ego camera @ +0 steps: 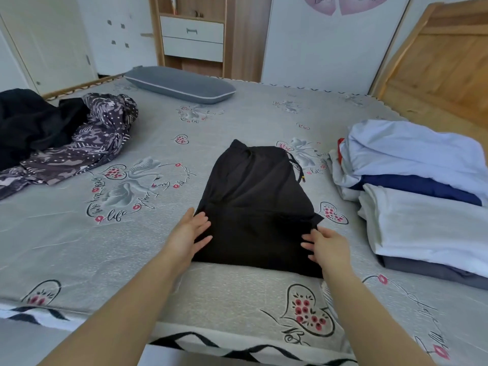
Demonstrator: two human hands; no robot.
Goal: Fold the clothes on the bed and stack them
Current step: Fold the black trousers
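A black pair of drawstring shorts point(257, 204) lies folded flat on the bed, near its front edge. My left hand point(188, 235) rests with straight fingers on the garment's left edge. My right hand point(326, 245) touches its right edge, fingers straight and spread. A stack of folded clothes point(417, 196) in white, pale blue, navy and grey sits at the right. Unfolded clothes lie at the far left: a purple patterned garment point(87, 146) and a black one point(31, 122).
The bed point(132, 247) has a grey sheet printed with swans and hearts. A grey pillow point(179, 84) lies at the far edge. A wooden headboard point(435, 72) rises at the right; a cabinet with white drawers point(192, 38) stands behind.
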